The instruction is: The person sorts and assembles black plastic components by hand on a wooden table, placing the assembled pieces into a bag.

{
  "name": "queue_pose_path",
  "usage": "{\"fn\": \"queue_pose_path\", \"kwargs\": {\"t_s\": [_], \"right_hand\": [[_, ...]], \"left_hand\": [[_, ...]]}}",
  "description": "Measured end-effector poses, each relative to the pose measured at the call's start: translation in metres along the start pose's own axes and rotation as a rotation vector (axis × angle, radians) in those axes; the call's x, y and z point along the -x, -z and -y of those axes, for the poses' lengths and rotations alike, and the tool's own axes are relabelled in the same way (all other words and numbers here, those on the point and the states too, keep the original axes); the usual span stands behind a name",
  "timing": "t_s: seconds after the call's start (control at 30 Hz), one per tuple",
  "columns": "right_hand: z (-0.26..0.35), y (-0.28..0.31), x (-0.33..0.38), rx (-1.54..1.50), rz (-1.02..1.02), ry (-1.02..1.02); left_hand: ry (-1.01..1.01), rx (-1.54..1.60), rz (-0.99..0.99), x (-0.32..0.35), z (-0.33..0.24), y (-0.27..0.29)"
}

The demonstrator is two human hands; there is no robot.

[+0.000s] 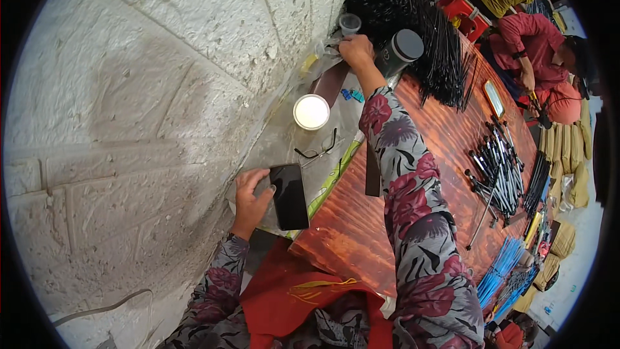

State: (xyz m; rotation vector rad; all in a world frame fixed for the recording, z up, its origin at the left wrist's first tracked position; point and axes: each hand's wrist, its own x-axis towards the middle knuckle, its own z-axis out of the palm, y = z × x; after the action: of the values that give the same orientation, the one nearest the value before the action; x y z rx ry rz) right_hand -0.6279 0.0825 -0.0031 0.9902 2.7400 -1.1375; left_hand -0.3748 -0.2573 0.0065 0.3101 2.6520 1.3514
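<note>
My left hand [252, 199] is open beside a black smartphone [290, 197], thumb and fingers apart near the phone's left edge. Farther off, my right hand [357, 53] reaches across to the wall side, its fingers closed on a crumpled clear plastic bag [319, 55]. Just beyond that hand stands a small clear plastic cup [350, 22]. To its right is a dark jar with a grey lid [407, 45]. A brown flat piece [330, 82] lies below the bag, near small blue pieces [352, 95]. Between my hands are a round white-topped tub [311, 112] and a pair of eyeglasses [316, 152].
A rough pale wall [148, 103] borders the left. The reddish wooden table [352, 226] carries bundled black rods [445, 58], black-and-silver rods [497, 171], blue rods [500, 265] and a small framed rectangle [494, 98]. A co-worker in red [533, 42] holds a tool at the right.
</note>
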Motion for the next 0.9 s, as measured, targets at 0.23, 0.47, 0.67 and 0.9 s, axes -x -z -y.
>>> {"fn": "queue_pose_path", "kwargs": {"t_s": [0.23, 0.47, 0.67, 0.9], "right_hand": [[0.026, 0.013, 0.013, 0.135, 0.075, -0.065], [0.027, 0.01, 0.016, 0.219, 0.112, -0.006], [0.019, 0.008, 0.018, 0.159, 0.04, 0.011], [0.012, 0.013, 0.027, 0.321, -0.095, 0.3]], "left_hand": [[0.007, -0.004, 0.004, -0.002, 0.001, -0.003], [0.051, 0.027, 0.011, 0.0, 0.004, -0.001], [0.028, 0.022, 0.015, -0.005, 0.003, -0.003], [0.01, 0.014, 0.018, -0.005, 0.005, 0.0]]}}
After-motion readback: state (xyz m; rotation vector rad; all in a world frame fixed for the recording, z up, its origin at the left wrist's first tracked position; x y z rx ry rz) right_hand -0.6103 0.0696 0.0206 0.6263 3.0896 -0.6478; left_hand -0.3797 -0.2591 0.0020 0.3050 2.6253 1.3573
